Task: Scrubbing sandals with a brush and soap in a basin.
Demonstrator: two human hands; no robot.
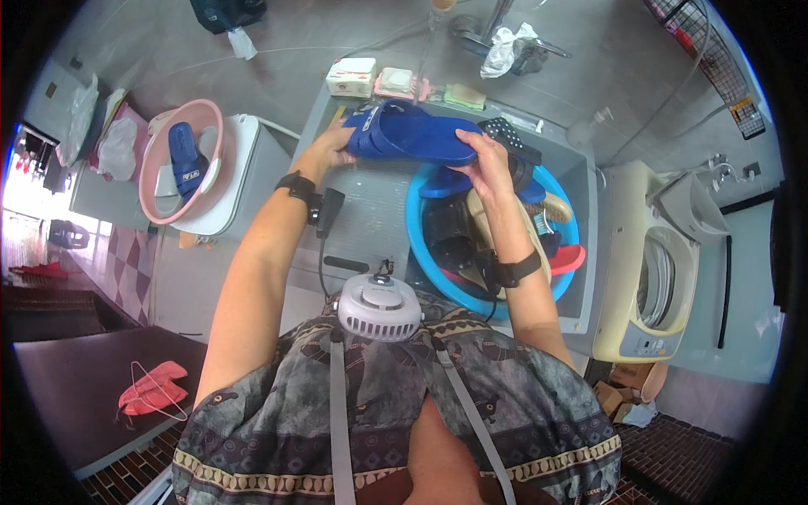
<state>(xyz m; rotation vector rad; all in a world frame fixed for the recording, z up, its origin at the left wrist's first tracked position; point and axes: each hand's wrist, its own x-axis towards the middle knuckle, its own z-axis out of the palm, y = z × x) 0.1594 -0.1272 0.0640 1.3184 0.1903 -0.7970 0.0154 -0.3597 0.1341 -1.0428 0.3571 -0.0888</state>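
Note:
A blue slide sandal (421, 135) is stretched between my two hands above the grey sink (353, 206). My left hand (335, 145) grips its strap end, fingers partly hidden by the sandal. At the other end, my right hand (486, 164) pinches the sole with the thumb on top. Below my right hand stands a blue basin (418, 252) packed with several shoes, among them a black one, a beige one and a red-soled one (567, 259). A black polka-dot shoe (509, 139) rests by the basin's far side. Another blue slide sandal (187, 160) lies in a pink basin (217, 126) at the left.
Soap bars and a white box (352, 76) line the sink's back ledge. A faucet (484, 35) with a crumpled white bag (502, 52) on it rises behind. To the right stands a top-loading washing machine (619, 261). The pink basin sits on a white lid (240, 181).

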